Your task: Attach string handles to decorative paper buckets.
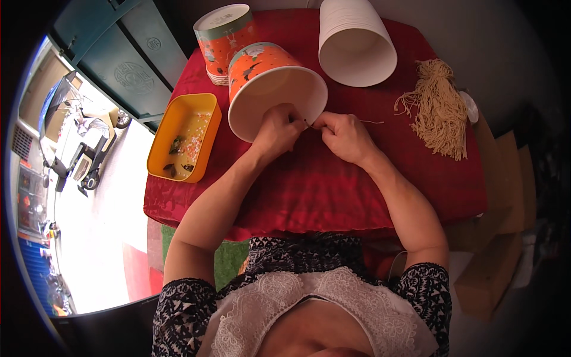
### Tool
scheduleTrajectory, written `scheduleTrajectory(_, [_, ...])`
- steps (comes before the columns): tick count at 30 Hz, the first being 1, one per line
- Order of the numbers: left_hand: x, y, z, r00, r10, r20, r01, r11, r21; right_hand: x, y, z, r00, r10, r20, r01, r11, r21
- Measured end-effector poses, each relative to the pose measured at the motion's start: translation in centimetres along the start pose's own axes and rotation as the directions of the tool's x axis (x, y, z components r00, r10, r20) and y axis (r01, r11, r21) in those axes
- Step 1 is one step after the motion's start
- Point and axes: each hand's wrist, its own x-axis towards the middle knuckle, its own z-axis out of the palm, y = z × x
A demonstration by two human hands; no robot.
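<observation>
My left hand (277,132) is closed in a pinch before the mouth of an orange patterned paper bucket (315,89), which lies tilted toward me. What its fingertips hold is too small to make out. Close beside it, my right hand (348,138) pinches a thin pale string (373,122), whose loose end sticks out to the right. A tiny dark thing (307,124) sits between the two hands' fingertips. To the left stands a yellow plastic box (156,156) with small pale and pinkish bits and a few dark pieces inside.
A second orange bucket (223,44) stands upside down at the back left. Behind to the right lies a stack of white paper buckets (357,44). A bundle of beige string (440,110) rests on the red-covered table (357,196). Cardboard (493,262) is at the right.
</observation>
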Motion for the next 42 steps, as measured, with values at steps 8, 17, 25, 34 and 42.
scheduleTrajectory(8, [0.2,-0.1,0.5,0.999,0.017,-0.033,-0.017,1.000,0.010,-0.1,0.1,0.0,0.996,-0.091,0.009,0.092,0.989,-0.113])
scheduleTrajectory(17, [0.3,0.0,0.7,0.999,0.020,-0.041,-0.019,1.000,0.018,0.0,0.5,0.3,0.992,-0.127,-0.005,0.125,0.980,-0.154])
scheduleTrajectory(25, [0.0,-0.1,-0.3,1.000,0.017,-0.001,-0.017,1.000,-0.024,-0.2,-0.1,-0.2,0.999,-0.001,-0.041,-0.003,0.997,-0.075])
scheduleTrajectory(34, [-0.3,0.1,-0.1,0.999,0.052,-0.017,-0.052,0.999,-0.014,0.0,0.2,0.0,0.995,0.026,-0.093,-0.027,1.000,-0.002])
scheduleTrajectory(42, [-0.5,-0.1,0.2,0.992,0.123,-0.007,-0.123,0.992,0.016,-0.1,0.0,0.1,0.990,0.046,-0.133,-0.037,0.997,0.071])
